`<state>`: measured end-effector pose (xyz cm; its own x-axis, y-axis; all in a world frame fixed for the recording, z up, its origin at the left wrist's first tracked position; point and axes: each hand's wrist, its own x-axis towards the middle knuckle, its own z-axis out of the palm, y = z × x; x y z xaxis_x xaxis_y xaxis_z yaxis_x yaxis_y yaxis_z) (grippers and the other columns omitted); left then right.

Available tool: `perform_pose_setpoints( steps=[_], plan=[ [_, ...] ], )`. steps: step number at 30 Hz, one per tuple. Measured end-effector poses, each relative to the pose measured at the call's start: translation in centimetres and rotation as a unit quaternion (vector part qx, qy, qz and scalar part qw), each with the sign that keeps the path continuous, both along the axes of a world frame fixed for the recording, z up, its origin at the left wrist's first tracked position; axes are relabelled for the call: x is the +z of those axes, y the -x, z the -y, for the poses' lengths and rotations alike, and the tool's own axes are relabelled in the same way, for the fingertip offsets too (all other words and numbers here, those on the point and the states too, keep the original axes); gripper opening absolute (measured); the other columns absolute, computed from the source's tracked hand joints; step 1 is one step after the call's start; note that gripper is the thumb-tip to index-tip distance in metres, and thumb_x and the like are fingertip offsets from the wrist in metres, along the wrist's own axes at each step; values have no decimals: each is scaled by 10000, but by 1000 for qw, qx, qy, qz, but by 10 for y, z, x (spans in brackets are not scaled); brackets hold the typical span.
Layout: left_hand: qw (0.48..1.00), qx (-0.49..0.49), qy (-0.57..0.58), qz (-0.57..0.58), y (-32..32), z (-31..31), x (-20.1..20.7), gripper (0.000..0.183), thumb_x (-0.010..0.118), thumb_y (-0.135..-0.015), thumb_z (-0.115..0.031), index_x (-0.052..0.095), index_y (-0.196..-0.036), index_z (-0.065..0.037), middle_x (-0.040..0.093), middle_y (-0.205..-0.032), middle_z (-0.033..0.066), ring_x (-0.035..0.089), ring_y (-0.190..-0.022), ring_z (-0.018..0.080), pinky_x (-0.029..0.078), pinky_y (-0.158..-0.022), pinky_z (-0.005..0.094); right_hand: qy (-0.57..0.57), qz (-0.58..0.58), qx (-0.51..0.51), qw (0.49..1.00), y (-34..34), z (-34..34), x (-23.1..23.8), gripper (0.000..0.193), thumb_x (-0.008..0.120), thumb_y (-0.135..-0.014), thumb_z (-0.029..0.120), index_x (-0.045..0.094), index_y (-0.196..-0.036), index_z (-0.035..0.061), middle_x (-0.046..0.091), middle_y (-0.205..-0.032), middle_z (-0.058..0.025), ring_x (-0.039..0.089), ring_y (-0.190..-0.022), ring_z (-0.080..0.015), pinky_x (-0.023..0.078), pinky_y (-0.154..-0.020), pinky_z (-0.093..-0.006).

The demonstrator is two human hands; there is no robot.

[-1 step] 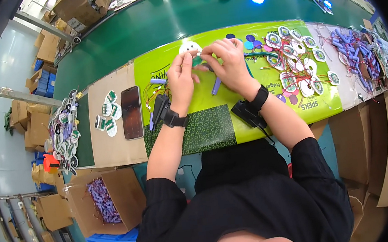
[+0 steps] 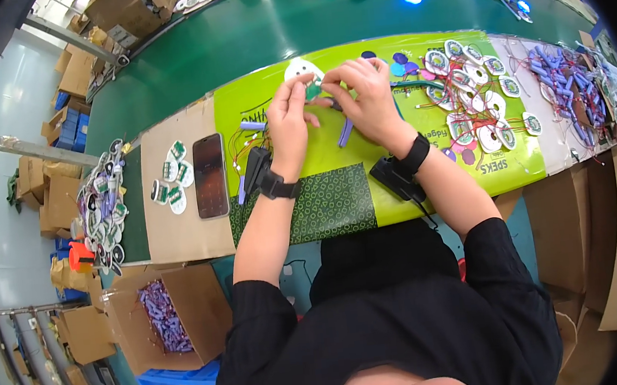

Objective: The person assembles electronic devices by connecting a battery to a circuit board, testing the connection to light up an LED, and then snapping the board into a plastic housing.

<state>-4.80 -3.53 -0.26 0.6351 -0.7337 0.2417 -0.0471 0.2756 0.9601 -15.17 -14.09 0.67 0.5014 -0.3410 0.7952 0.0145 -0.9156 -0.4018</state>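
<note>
Over the lime-green mat, my left hand pinches a small green circuit board between thumb and fingers. Close against its right side is my right hand, its thumb and index finger pinched together on something too small to make out. Just beyond the fingertips shows a white disc with small dark holes; whether the board is joined to it cannot be told. A purple cylindrical battery lies below my right hand. Another purple battery with thin wires is left of my left hand.
White discs with wired boards spread over the mat's right side, beside a heap of purple batteries. A phone lies at left, near several board-bearing discs. A carton of batteries stands below the table's left edge.
More of the green board shows between my fingertips now. Both hands have otherwise hardly moved.
</note>
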Motion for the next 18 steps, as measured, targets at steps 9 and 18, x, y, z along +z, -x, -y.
perform_pose_setpoints(
  steps=[9,18],
  plan=[
    [994,-51,62,-70,-1,1,1,521,479,-914,-61,251,-1382,-54,602,-1040,119,614,-676,131,445,-450,187,-37,7,19,999,1,-2,-1,48,671,-752,121,628,-772,118,592,-712,26,505,-638,-144,311,-820,-347],
    [989,-67,72,-111,3,4,0,406,473,-926,-101,340,-1306,-43,596,-1007,89,610,-747,136,459,-498,200,-12,6,2,1000,2,3,-2,33,641,-780,121,615,-795,109,605,-726,10,554,-697,-161,311,-832,-355]
  ],
)
